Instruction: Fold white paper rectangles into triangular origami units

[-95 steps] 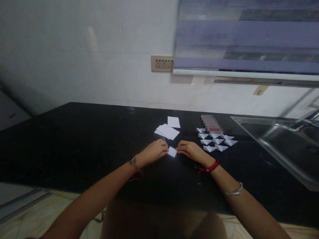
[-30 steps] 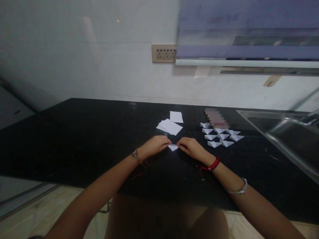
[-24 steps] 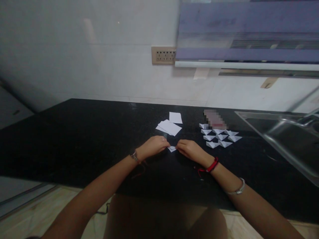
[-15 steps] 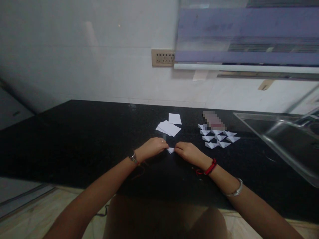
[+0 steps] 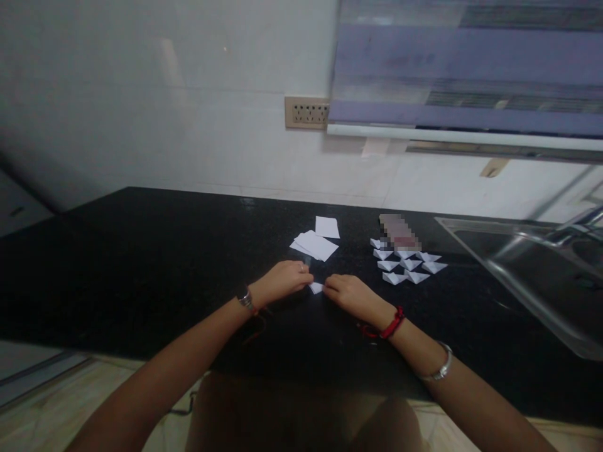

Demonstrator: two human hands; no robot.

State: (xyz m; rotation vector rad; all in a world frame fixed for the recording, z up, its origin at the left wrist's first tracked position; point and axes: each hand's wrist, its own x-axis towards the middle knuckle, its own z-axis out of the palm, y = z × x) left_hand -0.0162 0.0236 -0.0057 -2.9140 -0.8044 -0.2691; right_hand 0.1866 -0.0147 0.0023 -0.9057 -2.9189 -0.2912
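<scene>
A small folded piece of white paper (image 5: 316,287) lies on the dark counter between my two hands. My left hand (image 5: 285,276) pinches its left side, fingers closed. On the opposite side, my right hand (image 5: 351,294) has its closed fingertips on the paper's right edge. Just beyond my hands is a loose pile of flat white paper sheets (image 5: 316,245), with a single sheet (image 5: 326,227) behind it. To the right, several folded white paper pieces (image 5: 394,277) with pointed ends stand in rows. My fingers hide part of the paper's folds.
The black counter (image 5: 164,263) runs along a tiled wall. Behind the folded pieces lies a blurred-out flat rectangular object (image 5: 400,232). A steel sink (image 5: 513,301) is set into the counter at right. Sockets (image 5: 307,113) and a purple striped blind (image 5: 447,69) are above.
The view has shifted slightly, so everything on the counter appears a little lower and to the left. Both hands stay at the folded paper, and its visible shape differs slightly.
</scene>
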